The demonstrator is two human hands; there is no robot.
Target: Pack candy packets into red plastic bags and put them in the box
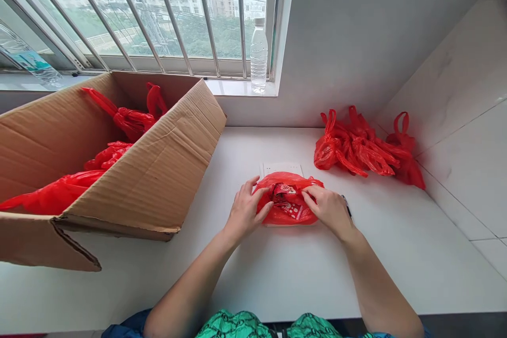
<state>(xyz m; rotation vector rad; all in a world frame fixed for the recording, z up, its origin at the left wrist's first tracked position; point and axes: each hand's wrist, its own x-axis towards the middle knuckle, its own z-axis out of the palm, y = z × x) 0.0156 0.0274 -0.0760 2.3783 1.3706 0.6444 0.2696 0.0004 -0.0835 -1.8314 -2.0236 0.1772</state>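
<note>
An opened red plastic bag point(293, 219) lies on a flat white device point(282, 169), with small red printed packets point(291, 208) showing in its mouth. At the bag's left side is my left hand point(247, 206), thumb and fingers apart, touching the edge of the plastic. My right hand point(325, 206) is at the bag's right rim, with thumb and forefinger close together on the plastic. A dark band circles my right wrist.
To the left stands an open cardboard box point(158, 169) holding red bags point(63, 193). Several tied red bags point(364, 148) sit at the back right. A clear bottle point(259, 58) stands on the sill by the barred window.
</note>
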